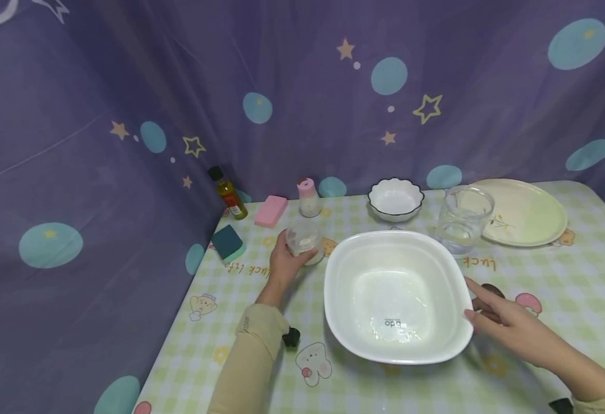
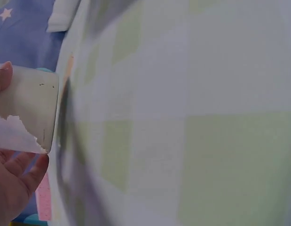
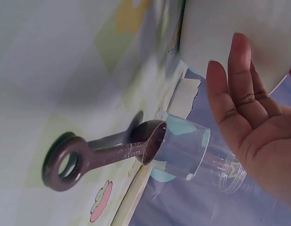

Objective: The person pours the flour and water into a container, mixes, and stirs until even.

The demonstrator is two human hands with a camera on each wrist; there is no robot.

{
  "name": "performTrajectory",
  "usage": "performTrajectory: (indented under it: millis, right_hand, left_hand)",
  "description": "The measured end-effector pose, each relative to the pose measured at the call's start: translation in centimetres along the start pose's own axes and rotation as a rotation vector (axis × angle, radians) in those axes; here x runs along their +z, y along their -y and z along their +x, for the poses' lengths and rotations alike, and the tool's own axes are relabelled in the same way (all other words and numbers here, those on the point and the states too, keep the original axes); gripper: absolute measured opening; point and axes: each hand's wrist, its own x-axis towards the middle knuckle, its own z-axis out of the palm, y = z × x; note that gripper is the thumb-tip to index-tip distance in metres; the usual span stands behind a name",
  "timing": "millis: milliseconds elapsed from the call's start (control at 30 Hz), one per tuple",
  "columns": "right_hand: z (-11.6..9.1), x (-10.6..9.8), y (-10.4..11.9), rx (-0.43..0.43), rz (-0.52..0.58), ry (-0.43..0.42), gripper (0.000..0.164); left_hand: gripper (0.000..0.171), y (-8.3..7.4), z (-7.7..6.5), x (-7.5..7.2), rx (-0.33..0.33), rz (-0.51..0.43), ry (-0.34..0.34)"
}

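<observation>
1. The head view looks from above the near side of the table (image 1: 587, 256), facing forward and down; set farthest back, it takes in the left edge, the far edge and the curtain (image 1: 302, 75) behind.
2. The left wrist view sits low and close over the tabletop, rolled sideways, facing the far edge past the cup (image 2: 27, 101).
3. The right wrist view, also close, rolls the opposite way, facing the far edge past the brown spoon (image 3: 114, 154).
4. Head and left wrist share the pink sponge (image 1: 271, 211) near the far left corner; head and right wrist share the basin (image 1: 398, 287).
</observation>
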Motion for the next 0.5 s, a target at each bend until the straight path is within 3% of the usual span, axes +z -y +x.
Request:
performTrajectory:
  millis: [200,500]
  right_hand:
    - [0.0,0.2,0.0,0.015,-0.005,-0.009,0.063]
    - [0.0,0.2,0.1,0.025,0.013,0.002,0.063]
  left_hand:
    - [0.094,-1.1,-0.6,-1.1,-0.005,-0.022,0.017]
    - [0.084,-2.6,-1.6,-3.3,0.083,-0.007,0.021]
